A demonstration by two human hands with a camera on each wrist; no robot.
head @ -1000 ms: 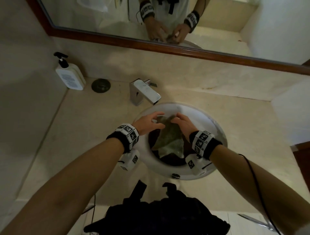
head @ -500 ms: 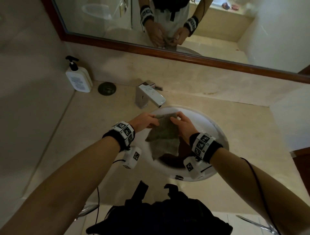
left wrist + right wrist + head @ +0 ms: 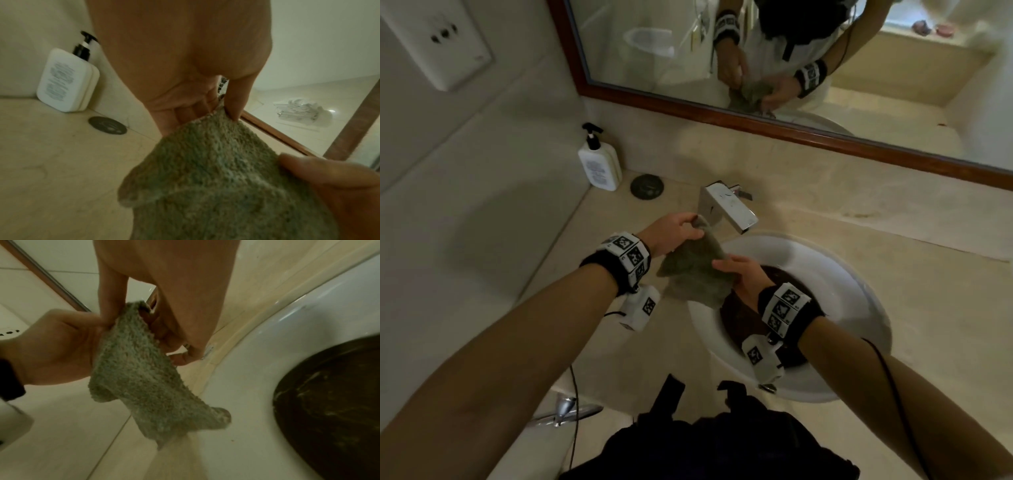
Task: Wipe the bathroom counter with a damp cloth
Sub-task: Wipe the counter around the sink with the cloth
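Observation:
A grey-green terry cloth (image 3: 695, 270) hangs in the air over the left rim of the white sink (image 3: 859, 291) and the beige counter (image 3: 592, 274). My left hand (image 3: 678, 233) pinches its top corner just left of the faucet (image 3: 726, 209). My right hand (image 3: 743, 274) grips the cloth's right edge over the basin. In the left wrist view the left hand (image 3: 224, 110) pinches the cloth (image 3: 216, 178) between thumb and fingers. In the right wrist view the right hand (image 3: 135, 318) holds the upper edge of the cloth (image 3: 139, 369), which dangles folded.
A white pump bottle (image 3: 601, 164) and a dark round disc (image 3: 647, 186) stand in the counter's back left corner. A wood-framed mirror (image 3: 825, 68) runs along the back wall. The sink's bowl is dark inside. A wall socket (image 3: 445, 37) is at the upper left.
Both hands have lifted the cloth out of the basin and carried it up and to the left, toward the faucet and the sink's left rim.

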